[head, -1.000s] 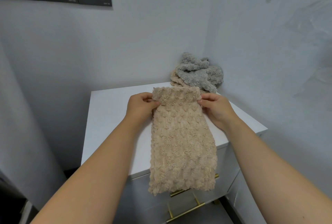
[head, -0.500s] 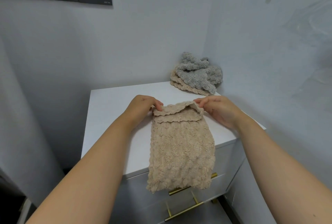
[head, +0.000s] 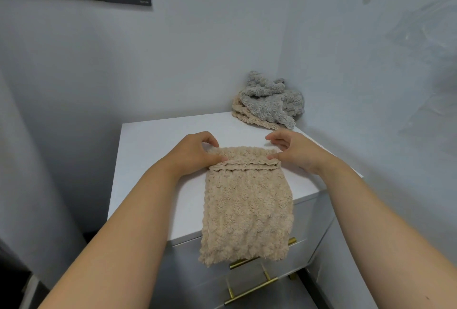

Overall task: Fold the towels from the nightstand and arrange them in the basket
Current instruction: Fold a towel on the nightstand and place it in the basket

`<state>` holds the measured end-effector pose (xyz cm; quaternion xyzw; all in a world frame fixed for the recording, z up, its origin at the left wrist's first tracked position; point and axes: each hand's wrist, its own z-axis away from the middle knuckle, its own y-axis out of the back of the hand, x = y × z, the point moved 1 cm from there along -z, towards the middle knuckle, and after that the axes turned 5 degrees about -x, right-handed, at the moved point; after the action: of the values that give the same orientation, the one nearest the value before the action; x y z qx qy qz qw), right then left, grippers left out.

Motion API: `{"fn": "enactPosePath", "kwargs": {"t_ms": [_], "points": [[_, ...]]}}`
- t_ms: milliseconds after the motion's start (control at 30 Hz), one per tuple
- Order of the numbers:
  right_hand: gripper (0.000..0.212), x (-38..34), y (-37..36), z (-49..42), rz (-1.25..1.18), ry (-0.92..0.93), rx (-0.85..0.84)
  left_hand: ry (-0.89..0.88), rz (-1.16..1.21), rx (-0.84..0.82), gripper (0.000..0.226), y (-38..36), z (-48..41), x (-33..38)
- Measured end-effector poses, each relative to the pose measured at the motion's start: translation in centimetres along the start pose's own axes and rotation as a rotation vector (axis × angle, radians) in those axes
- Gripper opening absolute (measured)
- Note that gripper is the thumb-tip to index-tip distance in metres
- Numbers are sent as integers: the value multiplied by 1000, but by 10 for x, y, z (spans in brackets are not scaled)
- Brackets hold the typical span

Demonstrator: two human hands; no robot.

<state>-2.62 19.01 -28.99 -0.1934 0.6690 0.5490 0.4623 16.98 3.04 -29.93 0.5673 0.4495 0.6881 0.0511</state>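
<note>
One white nightstand [head: 153, 150] carried the work. Beige towel [head: 247, 209] lay on top, long axis running from far fold toward person, near end hanging over front edge. Grey towel [head: 272, 103] sat crumpled at far right corner, well apart. Left hand [head: 195, 155] and right hand [head: 294, 152] pinched turned-over far edge at its two corners, equally near. Next fold likely along long axis, toward person. Basket not seen.

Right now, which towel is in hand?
The beige towel hanging off the nightstand, pinched by left hand and right hand; the grey towel lies untouched behind.
</note>
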Motion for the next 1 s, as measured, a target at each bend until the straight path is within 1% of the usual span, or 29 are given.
{"fn": "enactPosePath", "kwargs": {"t_ms": [67, 100, 167, 200, 233, 300, 333, 367, 433, 467, 567, 633, 700, 733, 800, 867, 933, 1000], "points": [[36, 1, 2, 0, 177, 4, -19, 11, -63, -23, 44, 3, 0, -2], [33, -1, 2, 1, 244, 4, -28, 16, -74, -29, 46, 4, 0, -3], [29, -6, 2, 5, 289, -5, -69, 20, -70, -35, 41, 4, 0, -3], [32, -9, 1, 8, 282, -17, -102, 15, -76, -33, 38, 3, 0, -3], [43, -12, 1, 10, 282, -35, -130, 9, -85, -33, 38, 3, -1, -3], [75, -13, 0, 10, 325, -85, -164, 6, -86, -36, 44, 3, -1, -4], [84, -13, 1, 10, 355, -100, -179, 6, -74, -39, 46, 3, -1, -4], [86, -12, 1, 10, 370, -101, -193, 9, -49, -39, 44, 3, -1, -4], [82, -10, 2, 5, 360, -97, -191, 17, 26, -24, 32, 3, 0, -5], [80, -9, 3, 3, 333, -97, -170, 22, 59, -11, 29, 2, 0, -4], [68, -4, 1, -1, 220, -80, -73, 12, 147, 27, 39, 1, 3, -1], [51, 2, -1, -5, 148, -62, -17, -5, 189, 7, 48, 0, 4, 3], [22, 4, -3, -5, 26, -25, 21, -17, 186, -23, 53, -1, 4, 6], [14, 4, -3, -5, -55, -6, 34, -15, 172, -31, 53, -1, 3, 7], [12, 4, -3, -6, -163, 16, 74, -4, 148, -31, 54, -2, 2, 8], [16, 6, -2, -6, -168, 36, 117, -6, 154, -27, 56, -3, 1, 8], [18, 4, -2, -4, -242, 56, 78, -13, 179, -4, 57, -3, -1, 8], [29, 3, -1, -2, -368, 59, -8, -16, 189, -7, 61, -3, -1, 7]]}}
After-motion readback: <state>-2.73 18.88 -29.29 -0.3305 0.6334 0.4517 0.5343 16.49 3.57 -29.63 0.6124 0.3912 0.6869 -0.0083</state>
